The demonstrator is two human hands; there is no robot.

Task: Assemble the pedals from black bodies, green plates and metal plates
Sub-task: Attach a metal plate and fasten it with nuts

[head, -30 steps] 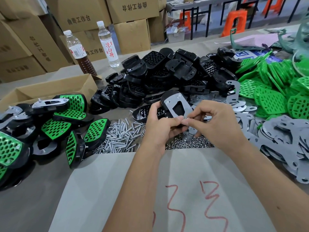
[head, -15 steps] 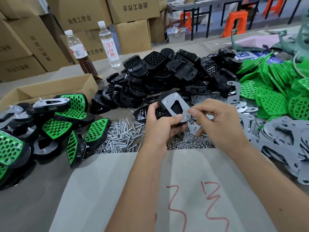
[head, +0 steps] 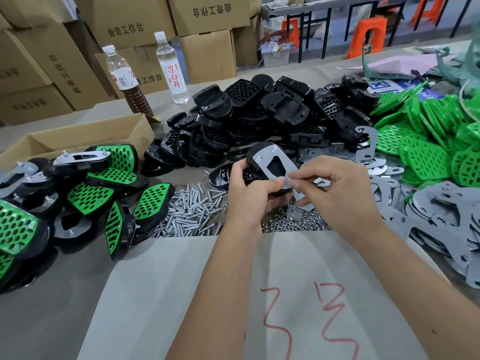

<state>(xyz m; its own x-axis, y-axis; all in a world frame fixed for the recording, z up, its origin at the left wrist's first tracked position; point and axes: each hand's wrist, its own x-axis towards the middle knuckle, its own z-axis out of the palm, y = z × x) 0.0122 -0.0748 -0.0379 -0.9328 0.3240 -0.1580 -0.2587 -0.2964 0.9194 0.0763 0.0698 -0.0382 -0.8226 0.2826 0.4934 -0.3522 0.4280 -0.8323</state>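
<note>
My left hand [head: 253, 192] grips a black pedal body with a grey metal plate [head: 272, 162] on its upper face, held above the table's middle. My right hand [head: 335, 190] pinches something small at the plate's near right corner; what it is stays hidden by the fingertips. A heap of black bodies [head: 272, 115] lies behind. Green plates [head: 426, 141] are heaped at the right, with loose metal plates [head: 446, 211] in front of them. Finished pedals [head: 104, 183] with green faces pile up at the left.
Screws [head: 192, 211] and nuts [head: 293, 224] lie scattered under my hands. A grey sheet [head: 259, 294] with red marks covers the near table. An open cardboard box [head: 78, 136] and two bottles [head: 171, 68] stand at the back left, cartons behind them.
My right hand shifted from the plate's lower edge out to its right corner and back onto it. The left hand tilted the pedal slightly.
</note>
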